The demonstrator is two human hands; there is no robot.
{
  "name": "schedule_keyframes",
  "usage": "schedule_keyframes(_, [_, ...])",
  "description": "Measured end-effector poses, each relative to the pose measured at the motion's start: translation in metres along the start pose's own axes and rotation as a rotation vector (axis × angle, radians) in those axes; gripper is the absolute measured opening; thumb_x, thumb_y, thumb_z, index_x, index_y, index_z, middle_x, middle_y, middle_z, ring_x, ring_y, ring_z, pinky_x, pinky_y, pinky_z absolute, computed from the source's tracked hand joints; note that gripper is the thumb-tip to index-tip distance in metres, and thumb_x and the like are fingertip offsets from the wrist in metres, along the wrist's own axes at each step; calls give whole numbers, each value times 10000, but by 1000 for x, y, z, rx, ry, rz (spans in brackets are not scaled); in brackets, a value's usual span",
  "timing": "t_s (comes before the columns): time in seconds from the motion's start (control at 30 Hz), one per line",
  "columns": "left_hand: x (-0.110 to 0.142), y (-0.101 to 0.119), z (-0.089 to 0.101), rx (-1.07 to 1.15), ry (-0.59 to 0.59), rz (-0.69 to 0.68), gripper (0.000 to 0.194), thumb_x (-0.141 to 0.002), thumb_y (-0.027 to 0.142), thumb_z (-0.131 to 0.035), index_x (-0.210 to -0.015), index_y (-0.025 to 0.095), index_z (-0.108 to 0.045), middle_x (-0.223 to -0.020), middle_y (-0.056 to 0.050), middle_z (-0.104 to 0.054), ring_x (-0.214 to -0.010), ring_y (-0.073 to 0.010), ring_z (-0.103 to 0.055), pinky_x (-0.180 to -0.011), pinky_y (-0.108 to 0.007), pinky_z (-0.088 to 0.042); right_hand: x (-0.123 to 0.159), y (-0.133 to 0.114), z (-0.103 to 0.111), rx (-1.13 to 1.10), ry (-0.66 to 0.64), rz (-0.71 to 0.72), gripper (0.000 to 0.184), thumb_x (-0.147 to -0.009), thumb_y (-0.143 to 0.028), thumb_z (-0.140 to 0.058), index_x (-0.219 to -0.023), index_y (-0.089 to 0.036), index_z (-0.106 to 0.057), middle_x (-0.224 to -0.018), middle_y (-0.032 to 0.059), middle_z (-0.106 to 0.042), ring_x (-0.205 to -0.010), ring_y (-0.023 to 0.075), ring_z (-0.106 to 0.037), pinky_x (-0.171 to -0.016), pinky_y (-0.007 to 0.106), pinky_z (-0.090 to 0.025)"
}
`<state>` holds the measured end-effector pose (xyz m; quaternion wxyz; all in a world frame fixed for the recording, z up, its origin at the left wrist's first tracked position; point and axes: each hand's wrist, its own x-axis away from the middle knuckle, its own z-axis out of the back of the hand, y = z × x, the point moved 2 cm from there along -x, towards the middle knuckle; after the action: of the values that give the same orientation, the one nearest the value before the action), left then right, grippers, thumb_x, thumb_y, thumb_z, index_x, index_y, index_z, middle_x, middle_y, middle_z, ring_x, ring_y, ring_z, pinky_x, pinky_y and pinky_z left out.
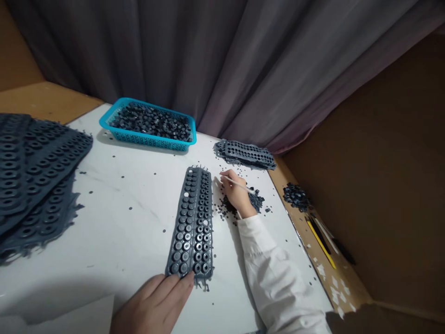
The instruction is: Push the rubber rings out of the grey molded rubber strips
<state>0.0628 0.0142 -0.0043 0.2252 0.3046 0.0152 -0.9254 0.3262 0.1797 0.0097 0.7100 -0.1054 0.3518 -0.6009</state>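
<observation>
A long dark grey rubber sheet (192, 222) studded with rows of round washers lies lengthwise on the white table (125, 218). My left hand (155, 304) rests flat on the table with its fingertips pressing the sheet's near end. My right hand (234, 192), in a white sleeve, is closed in a pinch on a thin white stick (241, 186) beside the sheet's far right edge. Under and beside that hand lies a small heap of punched-out rubber bits (255, 202).
A blue basket (148, 124) full of dark rubber rings stands at the back. A stack of rubber sheets (33, 176) lies at the left, emptied sheets (246, 154) at the back right. More rings (295, 195) and pens (325, 239) sit on the brown ledge.
</observation>
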Motion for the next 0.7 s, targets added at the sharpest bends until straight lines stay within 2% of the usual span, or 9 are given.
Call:
schedule_keyframes(0.1, [-3,0,2,-7,-1,-20,460,-1031,232,-218,-1073,166,-671,-1070,10,-700,-884,-140,-589,-824,-236,-429,-6,5,25,-27,-92,-101,146,-857,-310,-500,-793,-187,-548,-661,22,-618,-606,176,-608,-577,283,-476])
schedule_keyframes(0.23, [-1,1,2,-2,-4,-22,474,-1033,278,-221,-1066,154,-678,-1077,5,-700,-887,-148,-585,-809,-248,-446,-6,12,52,-142,-242,-237,102,-798,-260,-579,-739,-183,-547,-657,17,-623,-578,164,-628,-522,264,-493])
schedule_keyframes(0.37, [3,1,0,15,-13,0,455,-1023,203,-222,-1083,160,-670,-1100,1,-690,-906,-143,-592,-828,-242,-454,0,19,66,-216,-299,-403,99,-772,-221,-620,-715,-181,-548,-594,32,-646,-537,165,-636,-475,250,-511])
schedule_keyframes(0.43, [4,0,-1,28,-9,-4,449,-1019,184,-224,-1084,161,-667,-1092,-8,-693,-905,-140,-596,-834,-233,-458,1,20,70,-211,-316,-443,92,-776,-213,-612,-721,-178,-548,-539,26,-631,-490,157,-615,-468,250,-505])
schedule_keyframes(0.53, [4,-1,-1,39,-11,-3,442,-1024,208,-229,-1096,165,-662,-1090,-10,-696,-898,-138,-603,-832,-226,-459,-1,15,72,-107,-319,-382,88,-772,-208,-591,-694,-176,-564,-508,1,-588,-469,139,-560,-474,248,-460])
schedule_keyframes(0.63, [2,-1,1,42,-6,8,447,-1030,209,-224,-1087,163,-665,-1098,-1,-697,-917,-135,-609,-850,-229,-447,-6,2,67,-15,-231,-239,100,-763,-239,-604,-685,-175,-600,-596,10,-604,-557,148,-551,-540,262,-439])
schedule_keyframes(0.7, [0,1,3,46,8,2,450,-1034,222,-221,-1078,156,-664,-1100,3,-698,-937,-133,-613,-851,-233,-443,-8,-7,56,-70,-152,-148,136,-791,-295,-601,-734,-174,-624,-689,32,-636,-631,161,-571,-575,268,-442])
